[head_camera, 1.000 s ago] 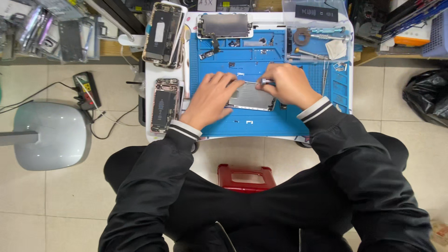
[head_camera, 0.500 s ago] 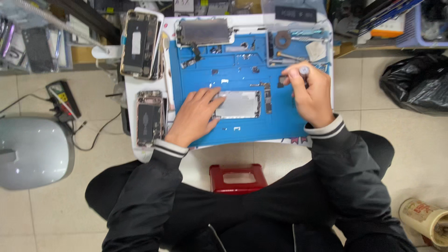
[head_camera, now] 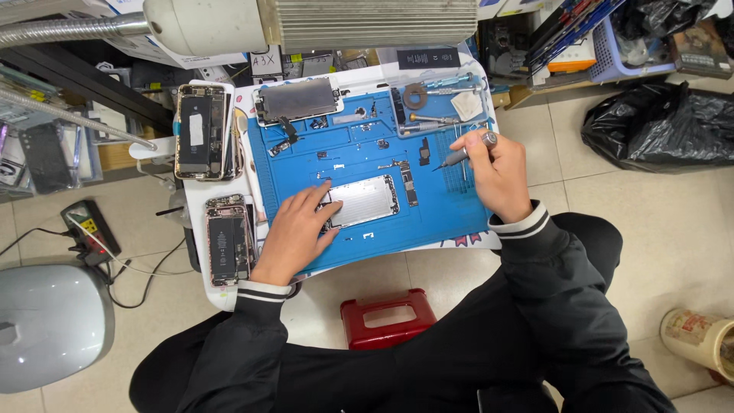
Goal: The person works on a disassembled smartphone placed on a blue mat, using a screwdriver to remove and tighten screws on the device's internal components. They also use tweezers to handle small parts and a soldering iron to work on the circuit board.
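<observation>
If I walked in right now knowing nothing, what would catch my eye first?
Probably the bright blue work mat in the middle of the small table, with the left hand resting on a silver phone part at its centre. The right hand holds a small screwdriver over the mat's right side. Two opened phones lie off the mat's left edge.

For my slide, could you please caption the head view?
Left hand steadies a silver phone panel on a blue mat; right hand holds a slim screwdriver.
</observation>
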